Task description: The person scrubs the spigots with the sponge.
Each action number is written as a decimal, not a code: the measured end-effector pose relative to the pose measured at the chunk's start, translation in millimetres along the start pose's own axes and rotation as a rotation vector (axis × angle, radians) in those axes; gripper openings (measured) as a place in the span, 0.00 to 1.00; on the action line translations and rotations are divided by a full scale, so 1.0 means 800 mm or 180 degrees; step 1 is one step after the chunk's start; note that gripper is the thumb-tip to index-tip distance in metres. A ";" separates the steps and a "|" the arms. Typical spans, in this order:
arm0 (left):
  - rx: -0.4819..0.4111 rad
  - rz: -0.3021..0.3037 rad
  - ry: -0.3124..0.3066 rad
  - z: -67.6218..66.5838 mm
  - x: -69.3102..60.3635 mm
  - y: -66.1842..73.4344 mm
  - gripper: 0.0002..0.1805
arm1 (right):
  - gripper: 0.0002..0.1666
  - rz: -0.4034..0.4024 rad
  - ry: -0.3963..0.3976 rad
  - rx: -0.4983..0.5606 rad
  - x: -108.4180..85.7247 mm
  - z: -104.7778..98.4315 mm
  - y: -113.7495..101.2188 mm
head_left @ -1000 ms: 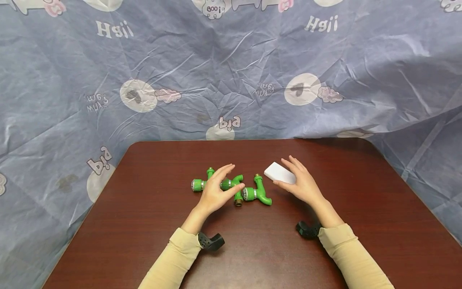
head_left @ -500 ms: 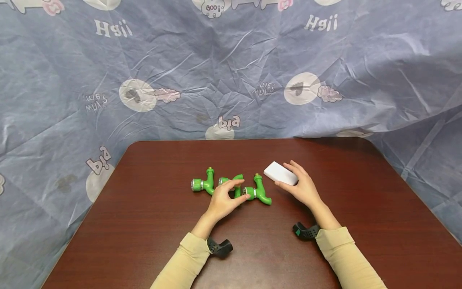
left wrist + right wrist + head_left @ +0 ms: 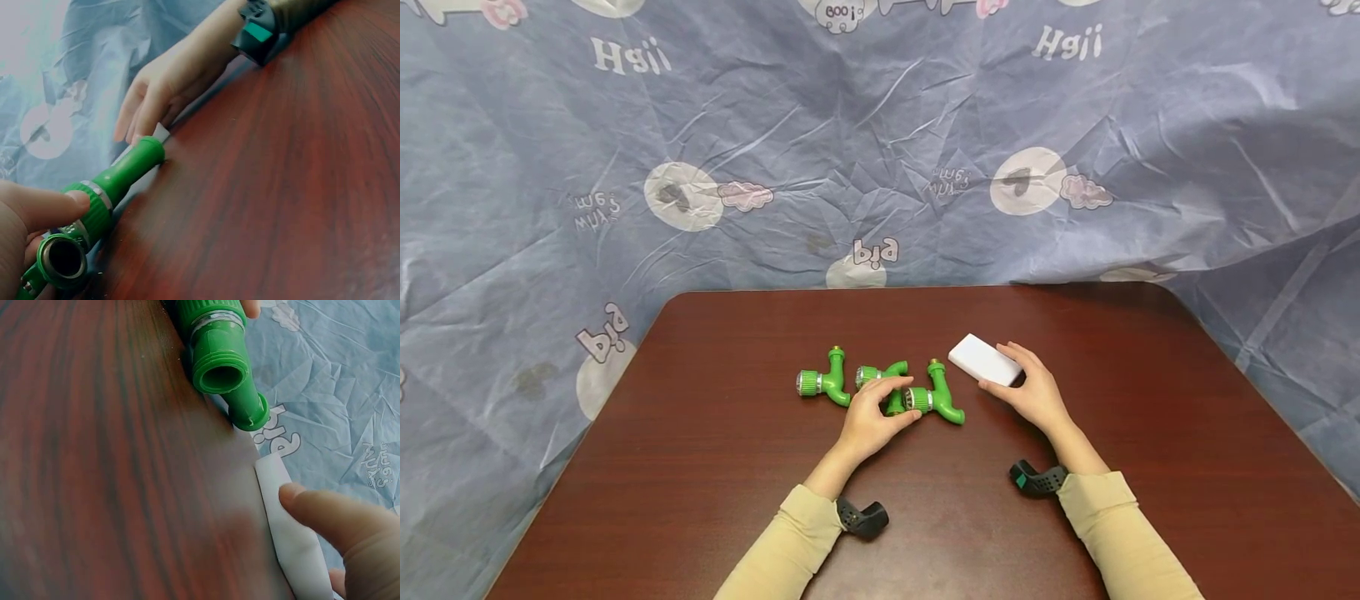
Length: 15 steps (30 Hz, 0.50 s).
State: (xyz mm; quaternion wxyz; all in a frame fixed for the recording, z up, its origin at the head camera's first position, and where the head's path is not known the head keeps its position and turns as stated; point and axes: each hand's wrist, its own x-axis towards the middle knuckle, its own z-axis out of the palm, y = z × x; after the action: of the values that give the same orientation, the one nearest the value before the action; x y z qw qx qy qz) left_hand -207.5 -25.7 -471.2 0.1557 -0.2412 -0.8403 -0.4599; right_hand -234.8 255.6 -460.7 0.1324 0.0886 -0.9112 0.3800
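Three green taps lie on the table: a left one, a middle one partly hidden by my left hand, and a right one. My left hand pinches the knob of the right tap between thumb and fingers; in the left wrist view the thumb lies on the ribbed green knob. A white box lies flat, right of the taps. My right hand grips its right end, with the thumb on the near side of the white box in the right wrist view.
The dark red-brown table has a far edge just beyond the objects. A wrinkled blue-grey printed cloth hangs behind it. Black bands with cameras sit on both wrists.
The left hand has moved right and nearer, from over the left and middle taps to the right tap's knob. The right hand has closed on the white box, which has barely moved.
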 end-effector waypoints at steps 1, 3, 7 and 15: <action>0.0021 0.0014 -0.0022 0.001 0.000 0.001 0.27 | 0.42 0.0011 0.0012 -0.0003 0.000 0.000 0.001; 0.0107 0.0068 -0.0058 0.002 -0.001 0.002 0.28 | 0.41 0.0030 0.0038 -0.0004 -0.001 0.001 0.002; 0.0290 0.0196 -0.0026 0.006 -0.001 0.005 0.29 | 0.41 0.0047 0.0060 -0.0006 -0.002 0.002 0.004; 0.0578 0.0352 0.0075 0.009 -0.004 0.009 0.28 | 0.42 0.0042 0.0032 -0.0025 0.000 0.005 0.007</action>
State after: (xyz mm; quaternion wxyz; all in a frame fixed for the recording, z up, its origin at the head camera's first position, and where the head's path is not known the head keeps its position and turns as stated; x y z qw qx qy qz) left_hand -201.1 -17.3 -471.2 0.2119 -0.2667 -0.8620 -0.3754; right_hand -236.6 256.7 -466.9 0.1348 0.0801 -0.9126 0.3777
